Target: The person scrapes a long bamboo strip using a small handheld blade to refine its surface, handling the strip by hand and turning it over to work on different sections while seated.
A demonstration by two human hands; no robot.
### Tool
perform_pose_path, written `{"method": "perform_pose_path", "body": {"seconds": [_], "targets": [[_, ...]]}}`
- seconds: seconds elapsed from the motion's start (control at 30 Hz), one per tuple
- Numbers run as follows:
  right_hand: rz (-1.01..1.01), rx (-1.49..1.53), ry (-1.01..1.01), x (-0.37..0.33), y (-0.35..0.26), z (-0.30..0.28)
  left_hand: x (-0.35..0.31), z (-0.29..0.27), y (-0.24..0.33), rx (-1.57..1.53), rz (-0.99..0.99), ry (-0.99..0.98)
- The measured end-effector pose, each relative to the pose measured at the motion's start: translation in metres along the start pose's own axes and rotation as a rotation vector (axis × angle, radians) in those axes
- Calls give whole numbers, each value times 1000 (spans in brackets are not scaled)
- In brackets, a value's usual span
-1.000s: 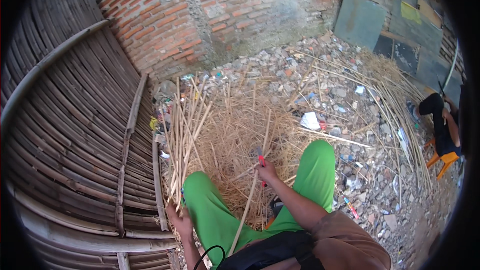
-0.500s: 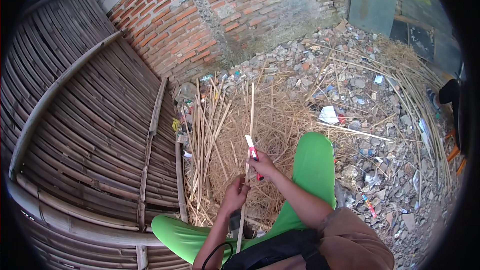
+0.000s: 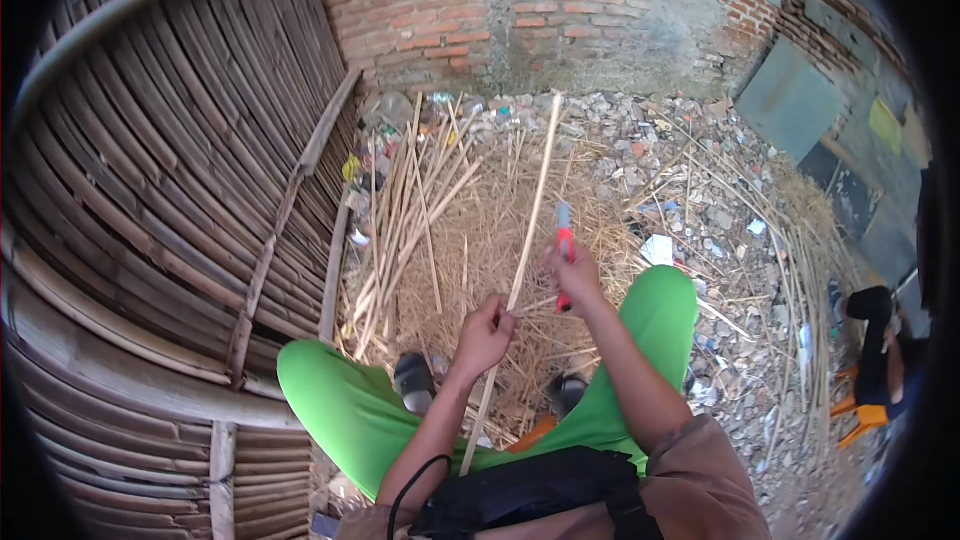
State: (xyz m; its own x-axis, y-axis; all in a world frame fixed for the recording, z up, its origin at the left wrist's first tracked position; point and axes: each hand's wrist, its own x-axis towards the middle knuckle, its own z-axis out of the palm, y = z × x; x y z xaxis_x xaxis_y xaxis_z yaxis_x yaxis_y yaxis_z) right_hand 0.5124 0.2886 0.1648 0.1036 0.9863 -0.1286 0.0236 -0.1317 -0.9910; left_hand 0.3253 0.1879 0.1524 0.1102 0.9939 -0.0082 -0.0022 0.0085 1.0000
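A long, pale bamboo strip (image 3: 540,185) slants up from my lap, its far end pointing toward the brick wall. My left hand (image 3: 485,336) is closed around its lower part, between my knees. In my right hand (image 3: 578,278) is a red utility knife (image 3: 566,243) with its blade out, pointing away from me. The knife is to the right of the strip, apart from it. Beneath both hands lies a heap of straw-like shavings (image 3: 470,240).
Several loose bamboo strips (image 3: 400,230) lie left of the shavings, beside a slatted bamboo wall (image 3: 190,160). Rubble and litter (image 3: 720,210) spread to the right. Another person (image 3: 875,340) sits at the far right, by an orange stool (image 3: 860,410). A brick wall (image 3: 430,20) stands behind.
My right hand with the knife has moved off the bamboo strip to the right. The left hand still grips the strip. The whole view has shifted and turned.
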Motion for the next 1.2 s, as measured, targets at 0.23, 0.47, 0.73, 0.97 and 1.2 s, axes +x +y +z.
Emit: {"method": "perform_pose_path", "body": {"seconds": [0.23, 0.47, 0.73, 0.97, 1.2], "targets": [[-207, -14, -7, 13, -65, -17, -3, 3, 2, -56, 95, -109], [36, 165, -175, -9, 22, -10, -14, 4, -30, -148, -45, -133], [97, 172, -265, -9, 51, -27, -8, 16, -55, -256, -246, -151], [161, 304, -291, 1, 80, -42, -2, 31, -57, -459, -549, -161], [150, 242, -248, 7, 76, -28, 0, 23, -51, -597, -583, -126]]}}
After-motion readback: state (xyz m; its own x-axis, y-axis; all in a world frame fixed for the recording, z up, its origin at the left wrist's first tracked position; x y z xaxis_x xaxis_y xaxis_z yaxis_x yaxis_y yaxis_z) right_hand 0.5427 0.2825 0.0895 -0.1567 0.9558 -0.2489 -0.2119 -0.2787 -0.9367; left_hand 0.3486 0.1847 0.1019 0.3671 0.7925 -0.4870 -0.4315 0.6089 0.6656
